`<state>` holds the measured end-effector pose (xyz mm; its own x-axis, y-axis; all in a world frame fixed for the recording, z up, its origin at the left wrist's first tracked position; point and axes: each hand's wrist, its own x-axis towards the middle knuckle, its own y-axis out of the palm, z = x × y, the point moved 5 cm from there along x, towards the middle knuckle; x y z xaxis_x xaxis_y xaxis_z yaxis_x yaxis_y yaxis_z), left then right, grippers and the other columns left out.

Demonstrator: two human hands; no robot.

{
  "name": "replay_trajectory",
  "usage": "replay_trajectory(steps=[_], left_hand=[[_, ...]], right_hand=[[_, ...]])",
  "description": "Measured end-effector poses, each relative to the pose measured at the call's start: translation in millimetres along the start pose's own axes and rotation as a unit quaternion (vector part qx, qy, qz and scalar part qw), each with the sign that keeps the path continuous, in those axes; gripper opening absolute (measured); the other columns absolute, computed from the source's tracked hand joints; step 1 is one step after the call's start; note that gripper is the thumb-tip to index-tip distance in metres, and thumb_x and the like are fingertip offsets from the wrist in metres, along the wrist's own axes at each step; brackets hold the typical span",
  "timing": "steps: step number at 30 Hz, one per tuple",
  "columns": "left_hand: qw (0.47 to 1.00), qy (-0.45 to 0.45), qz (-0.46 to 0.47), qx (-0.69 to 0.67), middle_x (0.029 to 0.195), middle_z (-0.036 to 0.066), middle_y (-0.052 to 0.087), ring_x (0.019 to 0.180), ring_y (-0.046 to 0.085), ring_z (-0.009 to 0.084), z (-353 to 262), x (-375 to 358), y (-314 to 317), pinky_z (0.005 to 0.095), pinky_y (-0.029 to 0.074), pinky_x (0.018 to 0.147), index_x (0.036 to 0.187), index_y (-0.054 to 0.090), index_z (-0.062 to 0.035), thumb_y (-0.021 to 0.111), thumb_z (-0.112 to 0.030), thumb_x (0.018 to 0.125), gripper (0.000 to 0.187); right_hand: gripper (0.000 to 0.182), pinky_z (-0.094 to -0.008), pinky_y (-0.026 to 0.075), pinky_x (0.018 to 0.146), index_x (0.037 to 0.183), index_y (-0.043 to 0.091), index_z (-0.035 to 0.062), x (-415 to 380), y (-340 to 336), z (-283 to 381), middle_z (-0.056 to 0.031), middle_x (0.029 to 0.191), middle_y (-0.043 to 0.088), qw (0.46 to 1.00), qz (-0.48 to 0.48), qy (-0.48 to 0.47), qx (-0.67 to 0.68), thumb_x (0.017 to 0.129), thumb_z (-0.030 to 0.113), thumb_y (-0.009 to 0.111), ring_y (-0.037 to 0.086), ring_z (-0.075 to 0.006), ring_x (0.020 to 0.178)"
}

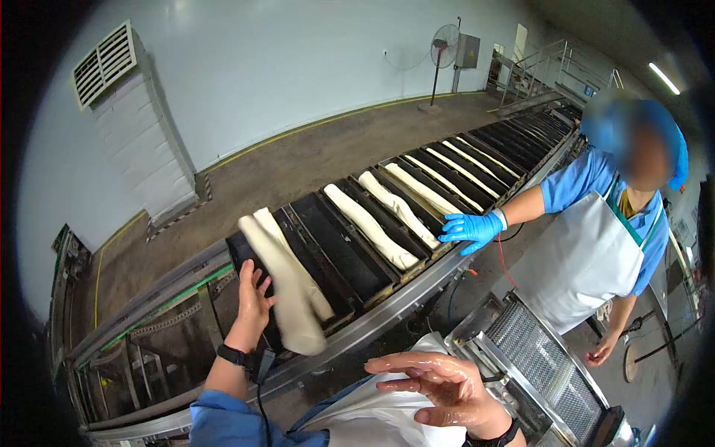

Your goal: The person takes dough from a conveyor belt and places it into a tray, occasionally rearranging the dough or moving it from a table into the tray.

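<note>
My left hand (pixel 255 299) is open, its curved fingers just beside a long pale dough roll (pixel 277 287). That roll is smeared by motion and lies tilted over the nearest black tins, its thick end towards me. Under and beside it, a second dough roll (pixel 287 246) shows in a black tin (pixel 331 242). Shiny and wet-looking, my right hand (pixel 439 391) hangs open in front of my apron, fingers spread, nothing in it. Farther along, several dough rolls such as this one (pixel 370 226) lie in their own tins.
A co-worker's blue-gloved hand (pixel 473 229) rests at the near ends of the tins. The conveyor's metal rail (pixel 372 313) runs between me and the tins. A metal mesh belt (pixel 544 365) stands at my right. Behind are a fan (pixel 445 45) and a wall.
</note>
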<state>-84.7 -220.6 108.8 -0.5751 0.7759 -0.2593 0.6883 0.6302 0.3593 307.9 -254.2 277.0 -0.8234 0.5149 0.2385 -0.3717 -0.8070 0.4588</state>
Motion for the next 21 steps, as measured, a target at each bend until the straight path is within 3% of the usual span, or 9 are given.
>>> replay_trajectory(steps=[3, 6, 8, 9, 11, 15, 17, 19, 21], left_hand=[[0.999, 0.035, -0.002, 0.007, 0.147, 0.011, 0.042, 0.128, 0.046, 0.0274, -1, 17, -14, 0.0446, 0.041, 0.105, 0.155, 0.026, -0.0213, 0.061, -0.05, 0.093, 0.077], [0.98, -0.075, -0.066, 0.174, 0.159, 0.02, 0.028, 0.145, 0.029, 0.0381, 3, 17, -16, 0.0735, 0.022, 0.106, 0.16, 0.001, -0.02, 0.065, -0.028, 0.091, 0.094], [0.976, -0.002, -0.089, 0.198, 0.128, 0.016, 0.053, 0.113, 0.054, 0.0317, 27, 52, -72, 0.0521, 0.048, 0.089, 0.15, 0.023, -0.0193, 0.063, -0.011, 0.089, 0.074], [0.983, 0.003, -0.1, 0.151, 0.112, 0.011, 0.054, 0.096, 0.056, 0.0255, 17, 39, -74, 0.0439, 0.052, 0.078, 0.14, 0.032, -0.0184, 0.06, -0.006, 0.088, 0.06], [0.988, 0.028, -0.108, 0.111, 0.114, 0.01, 0.053, 0.099, 0.055, 0.0233, 7, 29, -86, 0.041, 0.051, 0.083, 0.133, 0.04, -0.0162, 0.059, -0.006, 0.087, 0.051], [0.889, 0.076, -0.11, 0.437, 0.134, 0.017, 0.041, 0.123, 0.045, 0.0313, -25, 9, -107, 0.0429, 0.036, 0.108, 0.138, 0.042, -0.0081, 0.059, -0.005, 0.079, 0.061], [0.668, 0.275, -0.152, 0.675, 0.148, 0.021, 0.036, 0.137, 0.035, 0.0372, -39, -6, -92, 0.0456, 0.023, 0.116, 0.14, 0.044, -0.0079, 0.062, -0.001, 0.073, 0.07], [0.724, 0.335, -0.059, 0.6, 0.155, 0.022, 0.028, 0.145, 0.026, 0.0386, -50, -19, -37, 0.0454, 0.019, 0.12, 0.15, 0.034, -0.0062, 0.056, 0.011, 0.073, 0.082], [0.846, 0.239, -0.002, 0.477, 0.155, 0.019, 0.03, 0.147, 0.026, 0.0325, -28, 33, -35, 0.0416, 0.017, 0.121, 0.151, 0.033, -0.0064, 0.054, 0.013, 0.075, 0.081]], right_hand=[[0.065, -0.0527, 0.041, 0.111, 0.14, 0.051, 0.0006, -23, -36, -7, -0.0251, 0.145, 0.048, 0.997, -0.071, -0.04, -0.004, 0.079, -0.009, 0.069, 0.045, -0.0355, 0.138], [0.052, -0.0486, 0.047, 0.105, 0.132, 0.057, -0.0011, -66, -103, -10, -0.0224, 0.129, 0.062, 0.964, -0.257, -0.054, -0.042, 0.081, -0.004, 0.068, 0.058, -0.0334, 0.125], [0.045, -0.0444, 0.05, 0.102, 0.128, 0.059, -0.0013, -106, -134, -26, -0.0186, 0.123, 0.066, 0.922, -0.381, -0.035, -0.058, 0.083, -0.006, 0.065, 0.062, -0.0285, 0.118], [0.042, -0.0418, 0.051, 0.1, 0.126, 0.06, -0.0012, -132, -147, -34, -0.0165, 0.12, 0.067, 0.89, -0.45, -0.021, -0.071, 0.084, -0.007, 0.063, 0.063, -0.0256, 0.115], [0.037, -0.0343, 0.053, 0.092, 0.121, 0.062, 0.0004, -184, -170, -52, -0.0108, 0.114, 0.069, 0.83, -0.545, 0.005, -0.117, 0.085, -0.007, 0.063, 0.065, -0.0204, 0.107], [0.037, -0.0356, 0.053, 0.088, 0.116, 0.065, 0.0008, -300, -191, -72, -0.0137, 0.108, 0.069, 0.597, -0.658, 0.092, -0.45, 0.081, 0.005, 0.073, 0.066, -0.0276, 0.104], [0.04, -0.0454, 0.049, 0.092, 0.115, 0.063, -0.0003, -339, -184, -64, -0.0213, 0.114, 0.061, 0.482, -0.683, 0.167, -0.523, 0.077, 0.009, 0.073, 0.058, -0.0405, 0.106], [0.042, -0.048, 0.044, 0.098, 0.119, 0.059, -0.0017, -376, -179, -64, -0.0241, 0.121, 0.056, 0.355, -0.674, 0.149, -0.63, 0.08, 0.01, 0.07, 0.053, -0.0422, 0.112], [0.044, -0.0495, 0.041, 0.102, 0.122, 0.056, -0.003, -424, -186, -69, -0.0268, 0.122, 0.055, 0.25, -0.687, 0.181, -0.657, 0.082, 0.008, 0.067, 0.05, -0.0446, 0.116]])
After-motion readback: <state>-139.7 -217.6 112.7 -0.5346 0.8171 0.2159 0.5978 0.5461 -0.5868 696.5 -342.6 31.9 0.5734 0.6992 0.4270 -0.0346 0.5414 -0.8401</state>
